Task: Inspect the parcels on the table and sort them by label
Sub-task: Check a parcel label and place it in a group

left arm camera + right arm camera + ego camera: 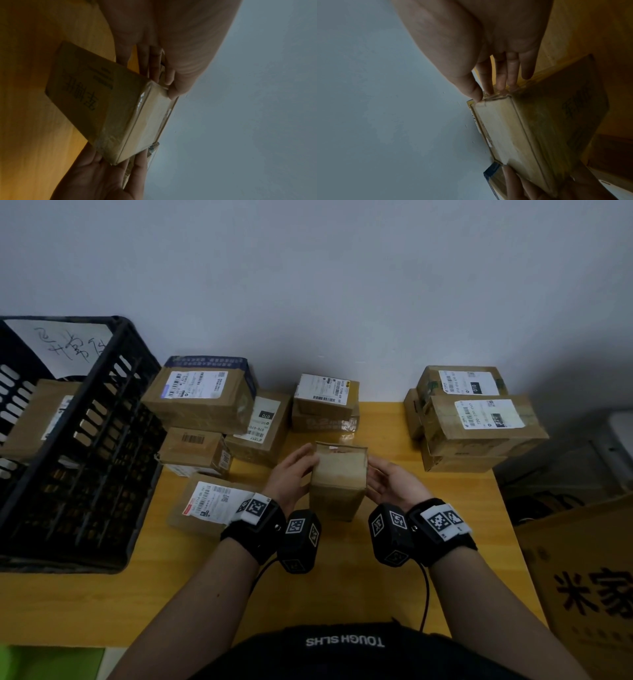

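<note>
A small brown cardboard parcel [337,477] sealed with clear tape stands upright at the middle of the yellow table [205,594]. No label shows on the faces toward me. My left hand [301,465] grips its left side, thumb on the taped face and fingers behind. From the other side my right hand [383,474] holds it, with the thumb tip at the top corner. The left wrist view shows the parcel [120,108] with dark printed characters, between the left hand [171,60] and the right hand [102,175]. The right wrist view shows the parcel [530,128] under the right hand [488,54].
A black plastic crate [85,440] with a parcel inside fills the left side. Labelled parcels lie in a left pile [202,398], a middle pair [325,402] and a right stack [479,419]. A flat labelled parcel [205,501] sits beside my left wrist. A large carton [582,577] stands off the table's right edge.
</note>
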